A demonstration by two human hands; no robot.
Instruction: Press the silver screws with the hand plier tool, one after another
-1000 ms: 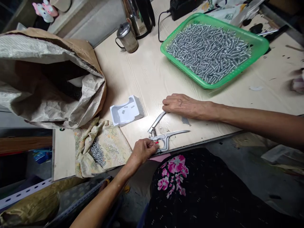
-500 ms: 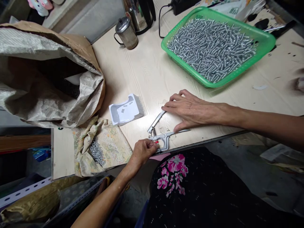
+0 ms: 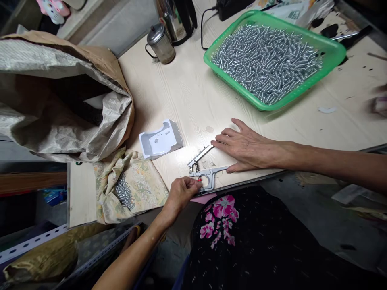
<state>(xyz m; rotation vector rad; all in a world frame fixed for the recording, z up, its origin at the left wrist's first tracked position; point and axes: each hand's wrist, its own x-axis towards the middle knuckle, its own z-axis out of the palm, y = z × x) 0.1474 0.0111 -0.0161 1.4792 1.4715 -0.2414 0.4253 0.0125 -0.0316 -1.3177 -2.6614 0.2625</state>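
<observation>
Grey metal hand-press pliers (image 3: 208,173) lie near the table's front edge, with a dark spring between the handles and a red bit at the jaw. My right hand (image 3: 244,147) spans the two handle ends, fingertips on the upper one and thumb by the lower one, with the index finger lifted. At the jaw, my left hand (image 3: 183,193) pinches beside the red bit; whatever sits between its fingertips is hidden. Just behind the pliers is a small white tray (image 3: 165,147) holding a few tiny metal springs (image 3: 156,140).
A green basket (image 3: 266,106) full of small silvery springs (image 3: 266,60) stands at the back right. Left are a large open sack (image 3: 121,133) and a patterned cloth (image 3: 145,177) bearing more metal pieces. Behind stand a metal mug (image 3: 161,48) and a kettle (image 3: 178,24).
My right hand has slid slightly right along the handles, its index finger rising. The upper handle sits a little lower. My left hand keeps its pinch at the jaw.
</observation>
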